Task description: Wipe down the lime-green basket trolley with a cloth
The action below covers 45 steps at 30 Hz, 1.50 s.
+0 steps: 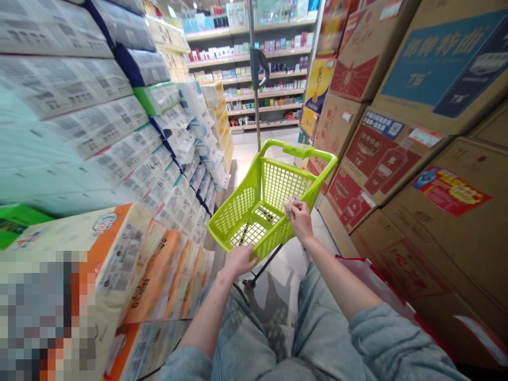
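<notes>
A lime-green plastic shopping basket (238,209) on a wheeled frame stands in a narrow shop aisle ahead of me. My left hand (239,260) grips its near rim at the lower left corner. My right hand (299,218) rests on the near right rim and pinches a small pale crumpled item (291,201), too small to identify. The basket's inside looks bare, with the floor showing through the mesh. My knees in light jeans fill the bottom of the view.
Stacked packs of tissue and toilet paper (130,159) wall the left side. Piled brown cartons (400,153) line the right, with a red bag (369,275) by my right arm. A metal pole (254,79) rises beyond the basket; product shelves (262,69) cross the aisle's far end.
</notes>
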Available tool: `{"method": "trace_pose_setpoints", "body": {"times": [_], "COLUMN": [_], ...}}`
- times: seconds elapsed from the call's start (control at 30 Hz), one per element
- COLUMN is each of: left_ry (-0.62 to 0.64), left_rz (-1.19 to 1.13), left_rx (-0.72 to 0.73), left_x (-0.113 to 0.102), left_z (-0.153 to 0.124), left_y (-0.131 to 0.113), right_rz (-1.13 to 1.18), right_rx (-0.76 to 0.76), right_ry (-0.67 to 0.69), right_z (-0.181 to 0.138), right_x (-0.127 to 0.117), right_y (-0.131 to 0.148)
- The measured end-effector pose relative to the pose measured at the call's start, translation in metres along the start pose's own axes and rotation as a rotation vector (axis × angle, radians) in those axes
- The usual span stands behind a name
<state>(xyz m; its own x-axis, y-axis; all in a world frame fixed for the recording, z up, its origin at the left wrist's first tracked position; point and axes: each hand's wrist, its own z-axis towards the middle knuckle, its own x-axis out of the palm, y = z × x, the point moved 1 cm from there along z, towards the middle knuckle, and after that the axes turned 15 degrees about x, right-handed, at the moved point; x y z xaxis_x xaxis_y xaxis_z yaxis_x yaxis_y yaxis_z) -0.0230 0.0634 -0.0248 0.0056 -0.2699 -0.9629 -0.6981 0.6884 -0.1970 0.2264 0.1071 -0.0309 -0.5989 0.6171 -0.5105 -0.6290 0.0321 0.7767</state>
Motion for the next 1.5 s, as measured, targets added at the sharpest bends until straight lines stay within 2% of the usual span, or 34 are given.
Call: {"method": "trace_pose_setpoints", "body": {"times": [0.13,0.27,0.37,0.47,0.67,0.73,0.8,0.93,1.1,1.2,1.27,1.4,1.43,1.5], "left_ry": [0.018,0.022,0.009,-0.011,-0.023,-0.027,-0.026,-0.022,-0.007,0.0,0.005,0.012,0.011,0.007], "left_rz": [0.06,0.051,0.044,0.047,0.043,0.041,0.042,0.051,0.068,0.074,0.069,0.064,0.064,0.063], "left_rx": [-0.086,-0.111,-0.117,-0.083,-0.066,-0.061,-0.064,-0.074,-0.092,-0.093,-0.091,-0.091,-0.092,-0.101], "left_x": [0.006,0.006,0.007,0.01,0.014,0.014,0.014,0.014,0.011,0.01,0.01,0.011,0.011,0.012], "left_z": [0.001,0.004,0.002,-0.001,-0.002,-0.001,0.0,0.003,0.003,0.002,0.001,0.0,0.001,0.002], "left_y": [-0.005,-0.009,-0.01,-0.01,-0.011,-0.012,-0.014,-0.016,-0.018,-0.018,-0.018,-0.02,-0.021,-0.024], "right_rz": [-0.007,0.08,0.134,0.127,0.072,0.073,0.092,0.156,0.271,0.356,0.382,0.344,0.332,0.339], "right_rx": [-0.064,-0.111,-0.151,-0.159,-0.019,0.02,0.07,0.129,0.106,0.129,0.206,0.415,0.429,0.411], "right_ry": [0.046,0.166,0.252,0.238,-0.017,-0.061,-0.108,-0.131,0.042,0.119,0.052,-0.269,-0.294,-0.221], "right_z": [-0.046,-0.095,-0.106,-0.085,-0.002,0.013,0.015,-0.023,-0.102,-0.123,-0.115,-0.061,-0.047,-0.028], "right_x": [0.019,0.026,0.024,0.018,0.001,-0.002,-0.001,0.009,0.021,0.023,0.021,0.011,0.009,0.011], "right_y": [0.016,0.034,0.034,0.021,-0.011,-0.015,-0.015,-0.001,0.026,0.027,0.016,-0.022,-0.029,-0.037]}}
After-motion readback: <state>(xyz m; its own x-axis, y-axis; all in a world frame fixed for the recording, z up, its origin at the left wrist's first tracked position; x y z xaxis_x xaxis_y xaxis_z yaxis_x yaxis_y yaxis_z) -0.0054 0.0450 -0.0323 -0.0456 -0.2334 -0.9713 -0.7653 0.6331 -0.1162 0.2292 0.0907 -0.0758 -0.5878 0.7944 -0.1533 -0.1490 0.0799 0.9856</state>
